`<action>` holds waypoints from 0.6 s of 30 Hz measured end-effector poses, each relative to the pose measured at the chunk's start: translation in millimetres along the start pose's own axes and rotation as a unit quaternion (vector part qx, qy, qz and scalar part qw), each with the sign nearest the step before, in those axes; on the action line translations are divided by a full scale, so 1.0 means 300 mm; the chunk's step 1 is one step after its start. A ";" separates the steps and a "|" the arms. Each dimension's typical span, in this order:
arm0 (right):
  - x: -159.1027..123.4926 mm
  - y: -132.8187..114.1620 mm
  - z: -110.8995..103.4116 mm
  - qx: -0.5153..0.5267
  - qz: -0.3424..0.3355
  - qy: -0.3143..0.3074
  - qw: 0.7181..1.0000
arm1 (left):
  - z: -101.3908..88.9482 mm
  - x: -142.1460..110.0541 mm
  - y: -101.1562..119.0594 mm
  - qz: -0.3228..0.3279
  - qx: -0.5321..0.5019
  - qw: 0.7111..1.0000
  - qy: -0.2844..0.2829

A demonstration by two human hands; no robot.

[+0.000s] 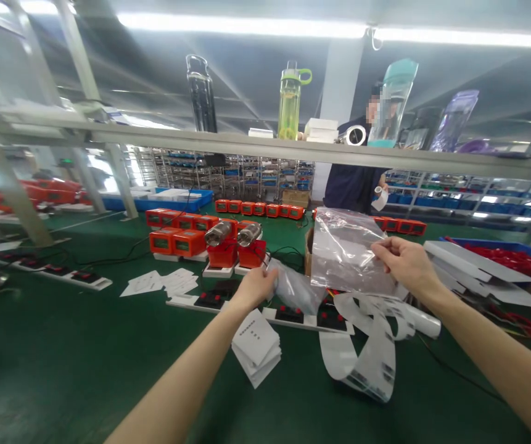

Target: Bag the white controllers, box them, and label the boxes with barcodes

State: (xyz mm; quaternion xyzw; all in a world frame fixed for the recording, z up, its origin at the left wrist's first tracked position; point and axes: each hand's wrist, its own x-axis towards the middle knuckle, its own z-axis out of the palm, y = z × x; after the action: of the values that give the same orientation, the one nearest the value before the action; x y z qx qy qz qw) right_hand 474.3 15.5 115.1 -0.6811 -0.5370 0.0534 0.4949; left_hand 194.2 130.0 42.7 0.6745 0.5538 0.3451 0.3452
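Note:
My right hand (404, 259) pinches the edge of a clear plastic bag (346, 250) and holds it up above the green table (61, 357). My left hand (258, 287) is closed on the lower part of more clear plastic (297, 287) that runs down from the bag. Under the left wrist lies a stack of white leaflets (256, 348). A curled white label strip (371, 351) lies below the bag. Two red devices with metal cylinders (235, 243) stand just beyond my left hand.
Orange-red boxes (177, 237) sit in rows at the middle and back. Black-and-white power strips (209, 301) run across the table. White papers (161, 282) lie at left, flat cartons (473, 265) at right. Another person (355, 179) stands behind the shelf rail (265, 148) with bottles on it.

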 end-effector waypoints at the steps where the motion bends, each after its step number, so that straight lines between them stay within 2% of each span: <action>1: -0.013 -0.010 0.002 0.008 0.000 -0.002 1.000 | -0.023 -0.016 0.003 -0.006 -0.013 1.000 -0.003; 5: -0.101 -0.075 0.015 0.041 -0.012 -0.025 0.999 | -0.089 -0.109 0.035 -0.002 -0.126 0.992 -0.028; 10: -0.296 -0.153 0.057 0.076 -0.047 -0.071 0.993 | -0.138 -0.231 0.096 0.034 -0.293 0.952 -0.080; 15: -0.471 -0.178 0.088 0.043 -0.090 -0.174 0.980 | -0.206 -0.315 0.120 0.071 -0.354 0.929 -0.081; 16: -0.487 -0.185 0.083 0.029 -0.098 -0.171 0.980 | -0.222 -0.334 0.125 0.079 -0.356 0.927 -0.084; 18: -0.499 -0.209 0.060 0.004 -0.114 -0.120 0.986 | -0.253 -0.377 0.139 0.093 -0.348 0.927 -0.101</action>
State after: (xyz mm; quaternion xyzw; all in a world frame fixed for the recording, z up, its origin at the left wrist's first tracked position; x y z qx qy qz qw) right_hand 358.5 -94.9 83.1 -0.6022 -0.6661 0.0799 0.4326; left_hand 134.3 18.6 108.4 0.5918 0.2956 0.4773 0.5785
